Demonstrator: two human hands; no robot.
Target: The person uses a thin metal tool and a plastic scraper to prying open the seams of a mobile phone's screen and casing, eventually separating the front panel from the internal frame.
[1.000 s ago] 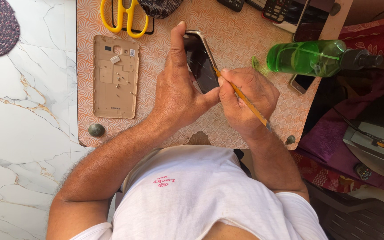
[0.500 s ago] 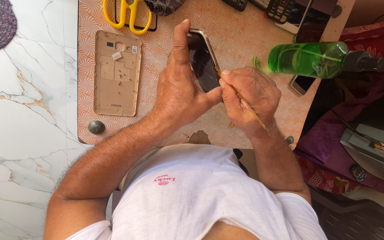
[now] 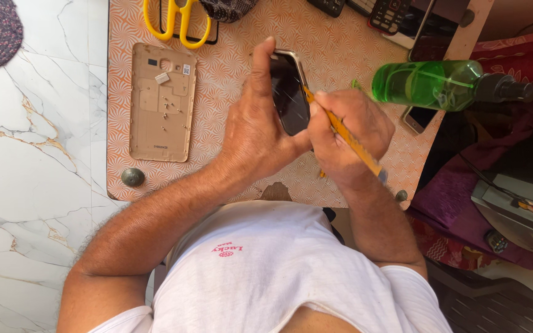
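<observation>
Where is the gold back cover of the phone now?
The back cover lies inner side up on the orange mat, beside the left hand, below the yellow scissors.

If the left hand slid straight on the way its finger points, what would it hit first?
Probably the dark patterned pouch at the table's far edge, just right of the yellow scissors; the left hand points up-image, though depth is unclear.

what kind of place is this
Probably a small phone repair bench: an opened phone worked with a yellow tool, a detached gold back cover with tiny screws, and more handsets along the table edge.
</observation>
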